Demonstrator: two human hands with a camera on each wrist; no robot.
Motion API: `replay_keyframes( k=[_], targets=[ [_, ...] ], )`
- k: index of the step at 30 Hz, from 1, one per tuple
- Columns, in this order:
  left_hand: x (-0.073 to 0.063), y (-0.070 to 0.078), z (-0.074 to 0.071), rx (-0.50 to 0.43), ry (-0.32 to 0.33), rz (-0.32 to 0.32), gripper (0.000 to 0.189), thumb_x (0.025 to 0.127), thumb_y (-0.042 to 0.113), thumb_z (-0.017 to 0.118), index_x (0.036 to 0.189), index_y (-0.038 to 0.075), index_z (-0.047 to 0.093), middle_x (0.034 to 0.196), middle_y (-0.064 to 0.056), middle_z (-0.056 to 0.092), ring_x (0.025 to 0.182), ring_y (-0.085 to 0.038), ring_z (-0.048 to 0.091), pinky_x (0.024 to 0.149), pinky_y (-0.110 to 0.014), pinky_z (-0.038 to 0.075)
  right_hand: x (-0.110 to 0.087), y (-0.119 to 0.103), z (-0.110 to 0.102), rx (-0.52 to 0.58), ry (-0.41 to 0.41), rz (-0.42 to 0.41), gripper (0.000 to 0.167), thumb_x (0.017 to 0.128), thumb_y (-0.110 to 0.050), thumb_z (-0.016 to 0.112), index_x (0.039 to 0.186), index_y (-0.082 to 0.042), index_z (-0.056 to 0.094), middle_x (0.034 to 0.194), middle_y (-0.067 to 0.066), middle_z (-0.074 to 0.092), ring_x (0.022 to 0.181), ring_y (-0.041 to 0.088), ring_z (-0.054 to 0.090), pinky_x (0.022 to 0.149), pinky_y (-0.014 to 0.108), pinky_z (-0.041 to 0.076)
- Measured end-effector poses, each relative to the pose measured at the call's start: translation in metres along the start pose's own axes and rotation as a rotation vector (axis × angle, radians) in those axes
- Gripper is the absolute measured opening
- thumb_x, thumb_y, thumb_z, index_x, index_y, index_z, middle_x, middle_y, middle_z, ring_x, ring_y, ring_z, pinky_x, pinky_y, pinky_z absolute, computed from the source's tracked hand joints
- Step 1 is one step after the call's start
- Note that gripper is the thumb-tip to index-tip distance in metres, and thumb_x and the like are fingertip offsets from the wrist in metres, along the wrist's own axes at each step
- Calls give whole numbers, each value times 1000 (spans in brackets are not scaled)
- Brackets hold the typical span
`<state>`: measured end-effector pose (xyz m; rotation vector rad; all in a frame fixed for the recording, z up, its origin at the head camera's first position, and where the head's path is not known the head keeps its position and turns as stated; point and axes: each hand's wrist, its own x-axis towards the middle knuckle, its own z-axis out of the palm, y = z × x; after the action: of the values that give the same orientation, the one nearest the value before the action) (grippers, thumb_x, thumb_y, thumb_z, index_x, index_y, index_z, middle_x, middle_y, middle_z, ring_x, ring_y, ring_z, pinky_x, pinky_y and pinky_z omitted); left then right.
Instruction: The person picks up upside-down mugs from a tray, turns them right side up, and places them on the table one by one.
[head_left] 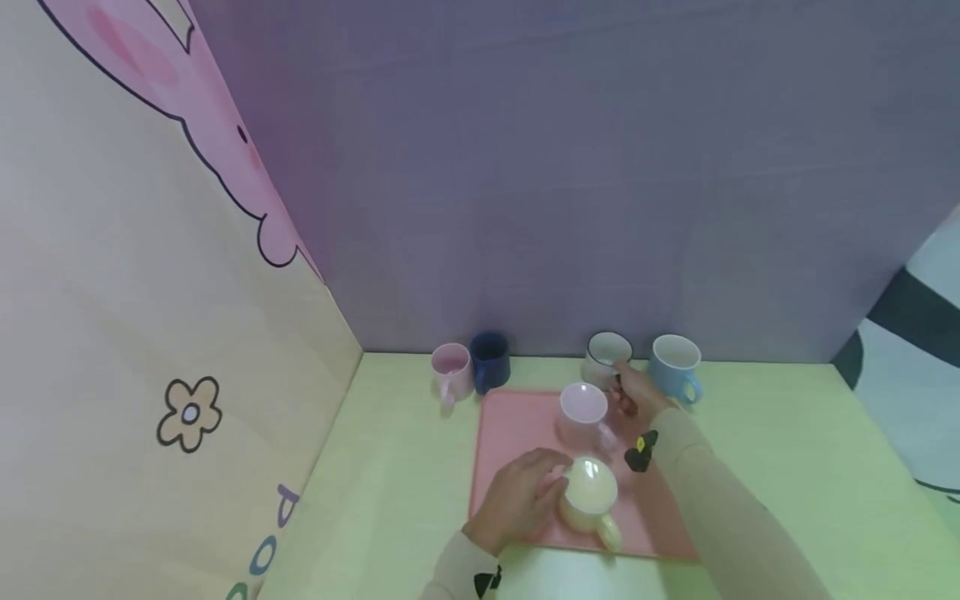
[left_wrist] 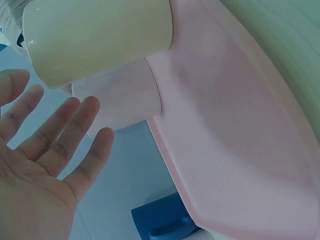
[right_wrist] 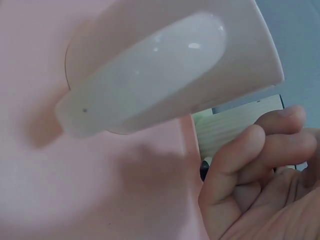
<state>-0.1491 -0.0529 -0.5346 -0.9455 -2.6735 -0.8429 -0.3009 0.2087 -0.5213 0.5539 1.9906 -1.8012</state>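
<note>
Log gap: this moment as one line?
left grip: open by cream mug | right grip: holds white mug | pink tray: cream mug, pale pink mug | off tray: rose mug, navy mug, blue mug

- On the pale wall (head_left: 112, 333) by the left edge of the surface (head_left: 405, 467) there is a purple letter (head_left: 287, 504). It looks like a P, and it leans over.
- Just below it, on the same wall, is a blue O (head_left: 262, 556). It leans too.
- Below that is a green letter (head_left: 237, 587). The bottom of the head view cuts it off, so I can't tell which one it is.
</note>
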Motion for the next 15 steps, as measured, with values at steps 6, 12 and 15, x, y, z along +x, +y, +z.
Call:
replay_keyframes(
  k=[6, 12, 15],
  targets=[
    [3, 3, 1, 24, 6, 14, 29, 102, 30, 60, 130, 22, 65, 132, 6, 69, 122, -11, 64, 105, -33, 52, -1, 3, -2, -100, 48, -29, 49, 108, -51, 33, 92, -10, 54, 65, -8, 52, 56, 8, 46, 56, 22, 43],
    [4, 7, 5, 67, -9, 36, 29, 101, 30, 62, 128, 21, 66, 131, 2, 69, 119, -13, 64, 104, -32, 52, -8, 15, -5, -189, 56, -182, 54, 110, -49, 31, 102, -3, 57, 68, -6, 55, 59, 8, 50, 58, 24, 46],
    [5, 9, 6, 96, -23, 52, 30, 100, 33, 63, 128, 22, 67, 131, 1, 68, 120, -14, 63, 104, -32, 52, -15, 21, -8, -265, 81, -295, 52, 111, -41, 30, 103, 1, 59, 71, -2, 56, 62, 11, 50, 60, 26, 48]
  ],
)
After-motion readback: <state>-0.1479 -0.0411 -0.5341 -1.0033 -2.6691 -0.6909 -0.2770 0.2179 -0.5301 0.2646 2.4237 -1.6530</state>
